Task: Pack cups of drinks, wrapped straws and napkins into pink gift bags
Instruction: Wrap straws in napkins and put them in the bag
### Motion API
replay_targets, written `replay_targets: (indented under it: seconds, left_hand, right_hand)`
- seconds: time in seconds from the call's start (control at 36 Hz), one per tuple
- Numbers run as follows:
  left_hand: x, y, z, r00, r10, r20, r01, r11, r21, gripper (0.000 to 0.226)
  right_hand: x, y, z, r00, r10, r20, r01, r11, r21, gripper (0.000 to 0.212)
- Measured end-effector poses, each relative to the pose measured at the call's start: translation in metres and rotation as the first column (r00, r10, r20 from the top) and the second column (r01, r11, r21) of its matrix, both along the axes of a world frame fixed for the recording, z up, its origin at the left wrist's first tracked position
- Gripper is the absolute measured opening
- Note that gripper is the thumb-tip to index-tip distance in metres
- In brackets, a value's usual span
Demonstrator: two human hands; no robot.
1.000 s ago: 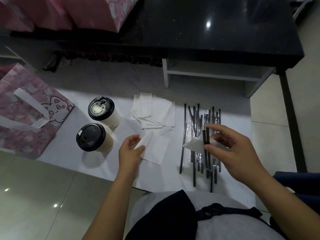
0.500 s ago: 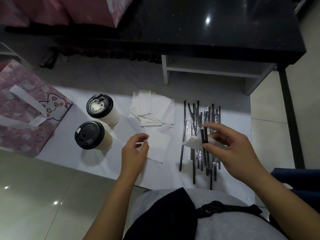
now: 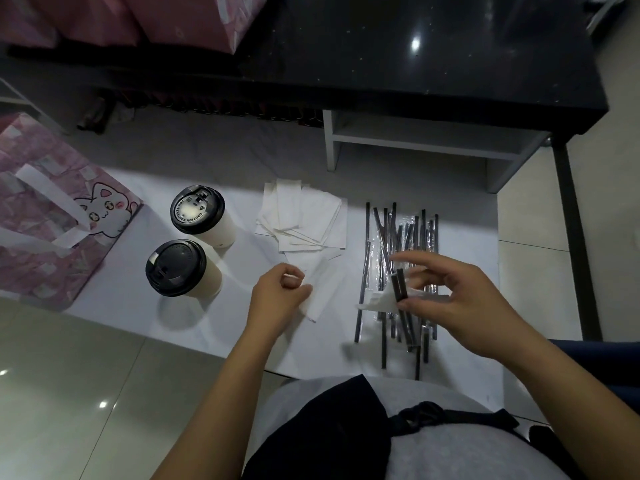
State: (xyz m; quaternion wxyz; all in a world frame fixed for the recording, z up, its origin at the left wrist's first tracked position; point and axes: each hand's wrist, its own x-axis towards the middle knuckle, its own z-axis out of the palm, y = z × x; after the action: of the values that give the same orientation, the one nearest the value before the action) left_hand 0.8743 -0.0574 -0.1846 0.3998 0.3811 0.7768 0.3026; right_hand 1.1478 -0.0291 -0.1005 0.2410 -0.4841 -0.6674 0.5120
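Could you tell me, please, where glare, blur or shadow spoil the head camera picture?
Head view: a glare spot on the black tabletop, smaller ones on the floor tiles; the right hand has motion-blurred fingertips, the left hand is sharp; the far strip of the white sheet lies in the table's shadow; edges bow from the wide lens.

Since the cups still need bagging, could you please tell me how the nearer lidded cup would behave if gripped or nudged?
The nearer cup stands tall and upright, so a nudge near its lid may tip it. Its pale wall looks like paper, so it probably dents under squeezing.
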Motion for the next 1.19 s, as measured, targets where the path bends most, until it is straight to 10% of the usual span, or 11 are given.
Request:
replay_targets:
  seconds: [0.39,0.89,1.19]
  left_hand:
    - [0.044,0.022,0.095,0.767,-0.521,0.374,0.522,0.846,0.109,0.026]
    - [0.064,0.004,0.077,0.59,-0.273,0.76,0.293,0.949,0.114,0.036]
    - [0.077,0.001,0.078,0.667,-0.442,0.6,0.456,0.879,0.14,0.036]
  right_hand:
    - [-0.02,0.017,0.041,0.941,0.255,0.225,-0.296,0.939,0.174,0.056]
    - [0.0,0.005,0.022,0.981,-0.117,-0.157,0.119,0.993,0.007,0.057]
    - [0.005,-0.002,0.014,0.984,-0.081,-0.159,0.074,0.996,-0.05,0.056]
